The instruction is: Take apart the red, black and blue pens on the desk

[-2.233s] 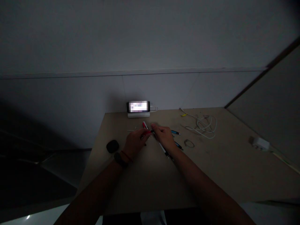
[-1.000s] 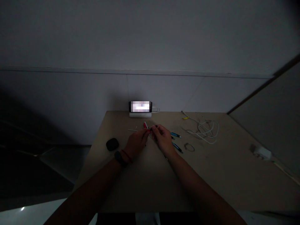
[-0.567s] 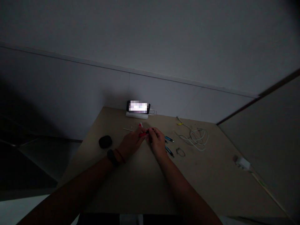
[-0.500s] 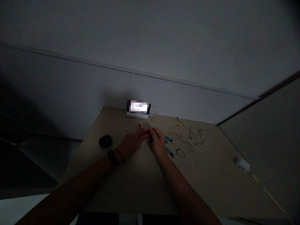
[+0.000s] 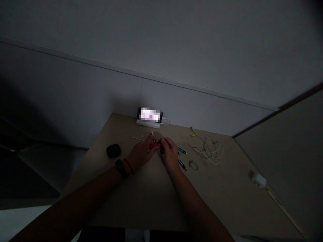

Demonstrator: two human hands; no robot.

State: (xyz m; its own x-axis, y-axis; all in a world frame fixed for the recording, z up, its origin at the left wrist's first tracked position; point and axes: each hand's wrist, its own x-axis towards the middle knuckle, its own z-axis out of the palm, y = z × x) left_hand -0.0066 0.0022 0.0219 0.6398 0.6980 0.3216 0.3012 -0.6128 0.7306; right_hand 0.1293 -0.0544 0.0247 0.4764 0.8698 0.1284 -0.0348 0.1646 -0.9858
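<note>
View's tilted since earlier frame. Left hand (image 5: 141, 153) and right hand (image 5: 169, 153) together, fingertips clamped on red-and-black pen-like piece (image 5: 153, 145) between them (kinda dark tbh). From there: blue pens (image 5: 182, 150) 3 to 4 o'clock, black case (image 5: 113, 151) 9, phone (image 5: 150, 115) 11.

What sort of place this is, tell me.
Probably a work desk in a dim room: it stands against a wall, with a lit phone and blue pens on it.
</note>
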